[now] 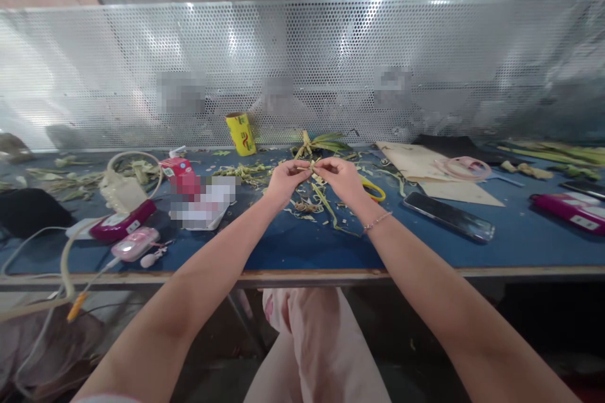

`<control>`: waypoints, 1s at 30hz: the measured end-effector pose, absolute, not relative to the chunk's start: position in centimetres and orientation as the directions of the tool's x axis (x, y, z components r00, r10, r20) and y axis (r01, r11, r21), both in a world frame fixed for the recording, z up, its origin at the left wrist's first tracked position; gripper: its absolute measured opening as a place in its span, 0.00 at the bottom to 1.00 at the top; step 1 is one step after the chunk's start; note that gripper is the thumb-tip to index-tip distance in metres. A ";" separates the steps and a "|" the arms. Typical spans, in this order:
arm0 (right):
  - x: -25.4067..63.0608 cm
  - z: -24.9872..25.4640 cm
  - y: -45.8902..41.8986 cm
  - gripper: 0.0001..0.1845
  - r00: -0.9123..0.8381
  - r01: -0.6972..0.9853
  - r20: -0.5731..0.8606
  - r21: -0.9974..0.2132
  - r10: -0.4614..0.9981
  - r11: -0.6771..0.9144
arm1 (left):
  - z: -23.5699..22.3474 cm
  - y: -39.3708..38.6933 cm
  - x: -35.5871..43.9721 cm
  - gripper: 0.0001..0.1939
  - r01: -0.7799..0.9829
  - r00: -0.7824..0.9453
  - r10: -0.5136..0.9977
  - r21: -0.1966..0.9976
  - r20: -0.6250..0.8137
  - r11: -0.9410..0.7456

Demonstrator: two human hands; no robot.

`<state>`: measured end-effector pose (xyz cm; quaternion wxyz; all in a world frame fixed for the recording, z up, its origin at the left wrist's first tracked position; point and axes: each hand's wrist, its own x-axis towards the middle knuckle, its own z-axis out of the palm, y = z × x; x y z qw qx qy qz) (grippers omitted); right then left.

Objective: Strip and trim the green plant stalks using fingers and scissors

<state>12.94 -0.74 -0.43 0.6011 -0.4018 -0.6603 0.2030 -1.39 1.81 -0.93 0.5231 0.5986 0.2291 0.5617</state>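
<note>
My left hand (289,182) and my right hand (341,181) meet over the middle of the blue table, fingertips pinched close together. Between them is a small pale strip of plant material (309,167), too small to make out fully. Just behind the hands lies a bundle of green leaf blades with a pale base (324,143). Below the fingers are a long green strip (325,204) and curly pale shavings (307,206). Beside my right hand, the yellow scissor handles (373,189) show; the blades are hidden.
A perforated metal screen (302,63) closes off the back. At left stand a yellow can-like tube (241,133), a red box (177,173), a white tray (212,204) and a cabled purple device (123,220). At right are brown cardboard (411,160) and a phone (449,217). The table's front edge (312,276) is near.
</note>
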 end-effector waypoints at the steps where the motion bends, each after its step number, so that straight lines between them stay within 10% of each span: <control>1: 13.0 -0.4 -0.7 0.09 0.037 0.282 0.627 -0.754 0.778 0.594 | -1.0 1.9 -1.4 0.13 -0.304 0.259 0.859 0.881 0.443 -0.362; 24: 13.0 -1.0 -1.2 0.23 -0.236 0.529 0.786 -0.389 0.571 0.754 | 0.0 1.2 -1.6 0.10 -0.495 0.252 0.893 0.842 0.374 -0.214; 30: 13.5 -1.0 -0.6 0.25 -0.070 0.425 0.729 -0.596 0.681 0.681 | 0.0 1.6 -2.0 0.10 -0.477 0.241 0.911 0.858 0.336 -0.190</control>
